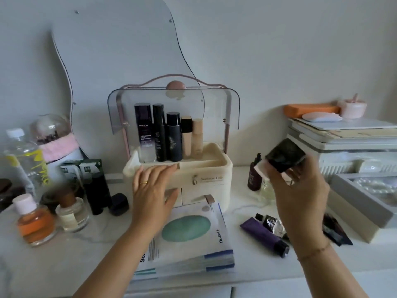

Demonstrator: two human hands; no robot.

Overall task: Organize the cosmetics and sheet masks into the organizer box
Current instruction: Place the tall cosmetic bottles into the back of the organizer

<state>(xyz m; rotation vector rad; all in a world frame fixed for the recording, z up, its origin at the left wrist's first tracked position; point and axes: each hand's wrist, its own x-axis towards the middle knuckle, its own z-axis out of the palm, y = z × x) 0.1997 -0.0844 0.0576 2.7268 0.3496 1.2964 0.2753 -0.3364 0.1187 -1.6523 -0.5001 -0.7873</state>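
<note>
The dark jar (284,154) looks like glass or hard plastic: stiff, smooth, probably rather heavy and slippery, so it is best held around its sides. It is in the air to the right of the organizer box (206,168), level with the open top tray. The right hand (298,190) is raised with the wrist bent and its fingers closed on the jar from below. The left hand (152,188) is open, palm down, fingers spread against the box front, above the sheet masks (189,233) on the tabletop (86,250).
</note>
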